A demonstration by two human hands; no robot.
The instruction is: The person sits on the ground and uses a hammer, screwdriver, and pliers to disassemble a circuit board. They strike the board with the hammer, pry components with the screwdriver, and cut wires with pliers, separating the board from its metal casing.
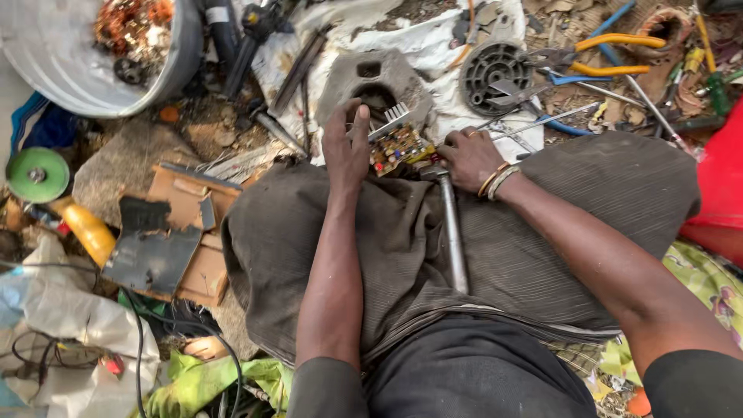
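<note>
Left hand (pixel 346 147): fingers extended and held together, laid flat along the left edge of a circuit board (pixel 396 145), pressing it down.
Right hand (pixel 469 159): fingers curled, gripping the board's right end; whether it also grips the hammer head cannot be told. Bangles at the wrist.
Circuit board: lies between the knees, at the front edge of a grey concrete block (pixel 377 83). Long axis runs left to right, tilted slightly upward at the left. Yellowish-green, crowded with small components; white ribbed heat sink at its upper-left corner.
Hammer (pixel 451 228): metal shaft along the lap, long axis running from the body toward the board, head just beside the right hand.
Surroundings: black round slotted disc (pixel 495 73) beyond the right hand; orange-handled pliers (pixel 607 54) farther right; grey tub (pixel 85 58) of scrap upper left; green disc (pixel 37 175) far left; broken board pieces (pixel 174 232) on the ground.
</note>
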